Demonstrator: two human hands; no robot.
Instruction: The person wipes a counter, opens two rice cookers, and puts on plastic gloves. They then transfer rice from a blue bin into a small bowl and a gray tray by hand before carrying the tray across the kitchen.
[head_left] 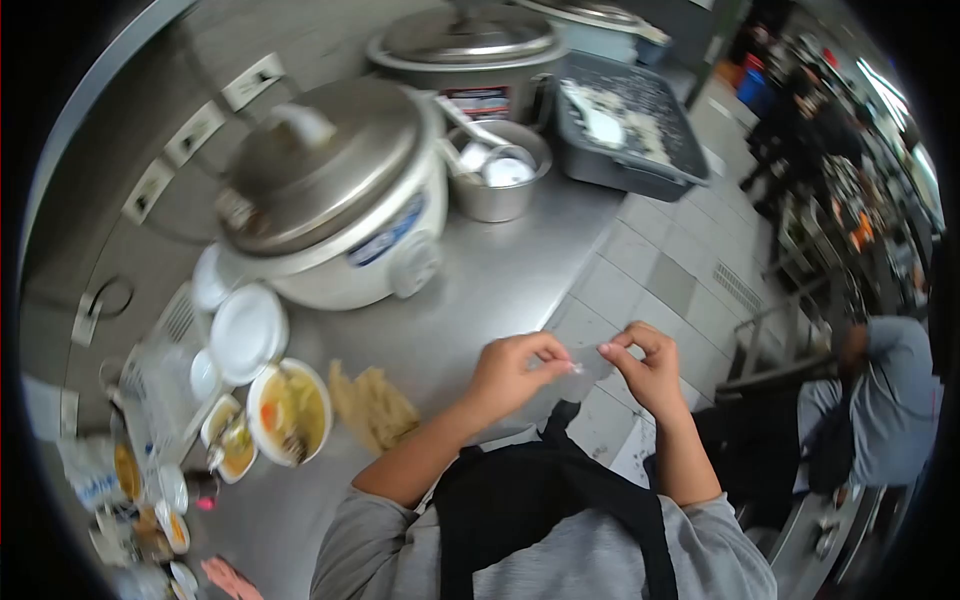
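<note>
black cloth apron (540,490) over a grey short-sleeved shirt (365,540) is nearest the camera, with both hands raised beyond it. the left hand (518,372) pinches a thin, clear, plastic-looking film (588,382) between thumb and fingertips; the right hand (648,365) appears to pinch its other side. so the film is between them, above the grey tiled floor (640,225) just off the stainless-steel bench (490,290), probably held by its edges to spread it. crumpled tan cloth-like material (375,408) lies near the left forearm. a large white rice cooker (330,278) stands by the white wall outlets (195,133), likely for power; handles lean from a round metal pot (497,208), perhaps for easy grabbing.
</note>
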